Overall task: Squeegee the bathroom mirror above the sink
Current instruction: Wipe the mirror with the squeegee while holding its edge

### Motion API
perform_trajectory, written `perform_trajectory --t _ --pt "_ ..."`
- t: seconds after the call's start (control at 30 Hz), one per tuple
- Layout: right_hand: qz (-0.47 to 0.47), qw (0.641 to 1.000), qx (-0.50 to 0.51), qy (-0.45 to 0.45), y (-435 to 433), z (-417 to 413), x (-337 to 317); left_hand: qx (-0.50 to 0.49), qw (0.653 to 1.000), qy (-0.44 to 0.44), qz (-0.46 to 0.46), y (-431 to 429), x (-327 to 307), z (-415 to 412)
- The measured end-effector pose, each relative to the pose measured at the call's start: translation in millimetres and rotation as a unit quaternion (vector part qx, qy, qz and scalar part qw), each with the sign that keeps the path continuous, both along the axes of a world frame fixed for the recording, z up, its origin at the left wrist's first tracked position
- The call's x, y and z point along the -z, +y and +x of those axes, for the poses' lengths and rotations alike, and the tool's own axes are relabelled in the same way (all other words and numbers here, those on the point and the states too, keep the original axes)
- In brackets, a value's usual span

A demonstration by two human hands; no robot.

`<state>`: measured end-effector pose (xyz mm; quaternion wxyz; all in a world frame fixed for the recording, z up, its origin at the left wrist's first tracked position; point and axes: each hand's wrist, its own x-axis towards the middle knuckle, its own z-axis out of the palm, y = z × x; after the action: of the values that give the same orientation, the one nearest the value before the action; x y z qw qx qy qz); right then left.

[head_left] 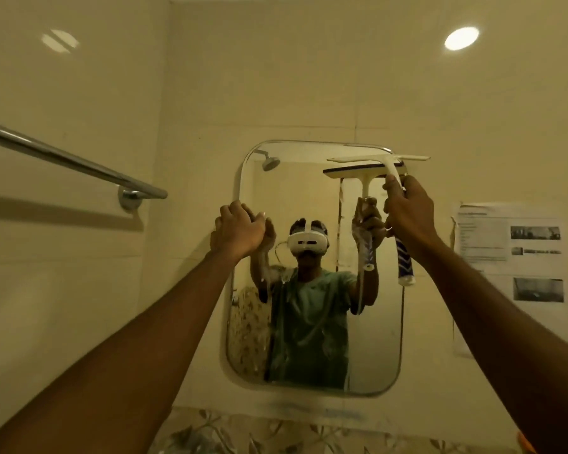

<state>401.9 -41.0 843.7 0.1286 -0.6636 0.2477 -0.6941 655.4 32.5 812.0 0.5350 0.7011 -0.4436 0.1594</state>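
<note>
A rounded rectangular mirror (371, 339) hangs on the cream tiled wall in front of me, with wet streaks and drips on its glass. My right hand (407, 214) grips a white squeegee (391, 165) by its blue-and-white patterned handle. The squeegee's blade lies level at the mirror's top right corner, its right end reaching past the frame. My left hand (240, 231) rests on the mirror's upper left edge, fingers curled around the frame. The glass reflects a person in a green shirt with both arms raised.
A chrome towel bar (69, 163) runs along the left wall at about hand height. Printed paper sheets (512, 253) are stuck to the wall right of the mirror. A patterned surface (276, 434) lies below. A ceiling light (461, 38) shines at upper right.
</note>
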Motion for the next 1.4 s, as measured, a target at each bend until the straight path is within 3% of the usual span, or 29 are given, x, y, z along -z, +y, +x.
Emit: perform_trajectory --t 0.4,0.63,0.8,0.9,1.13,1.4 --pt "-0.004 0.986 0.159 0.054 -12 33 -27 -0.014 0.991 0.088 -0.104 -37 -5 34" --pt "0.029 0.985 0.157 0.066 -13 43 39 -0.045 0.985 0.022 -0.163 -51 -4 50" --pt "0.061 0.983 0.155 0.072 -3 46 84 -0.022 0.988 -0.018 -0.154 -49 -4 65" --pt "0.085 0.98 0.16 0.081 7 38 64 -0.012 0.987 -0.027 -0.157 -51 -2 69" --pt "0.032 0.979 0.184 0.077 13 36 -41 -0.032 0.982 -0.039 -0.181 -53 2 64" --pt "0.077 0.978 0.177 0.084 3 45 29 -0.028 0.977 -0.041 -0.207 -54 5 64"
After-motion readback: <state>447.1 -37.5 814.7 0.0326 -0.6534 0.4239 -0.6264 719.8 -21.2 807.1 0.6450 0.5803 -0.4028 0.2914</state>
